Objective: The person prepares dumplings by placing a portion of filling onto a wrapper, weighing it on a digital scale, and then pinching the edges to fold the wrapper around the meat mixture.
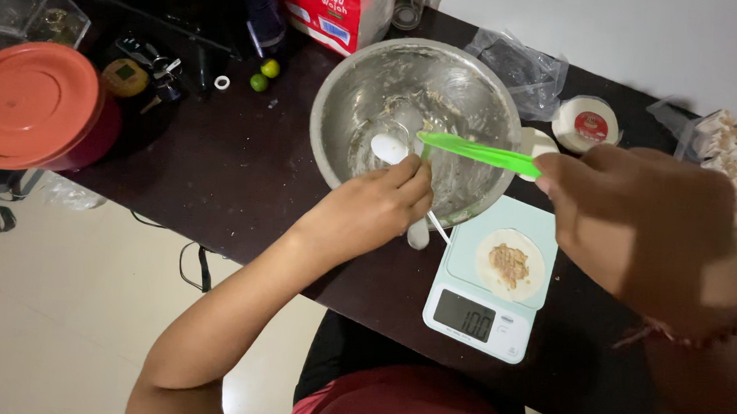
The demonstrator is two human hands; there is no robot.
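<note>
Spreading under everything, a dark bench (244,175). Sitting near its far edge, a big steel bowl (415,121), smeared inside with scraps of filling. Standing well to the left of the bowl, an orange-lidded container (29,101). Resting just beside the bowl's near right rim, a pale green kitchen scale (464,313), carrying a round dough wrapper (510,265) with a dab of filling at its centre. Reaching over the bowl's near rim, the left hand (368,211), fingers closing around a white spoon (388,148) lying inside the bowl. Hovering right of the bowl, the right hand (636,229), fingers gripping a green plastic spatula (476,152) pointing into the bowl. Lying left of the bowl, two small limes (264,75).
</note>
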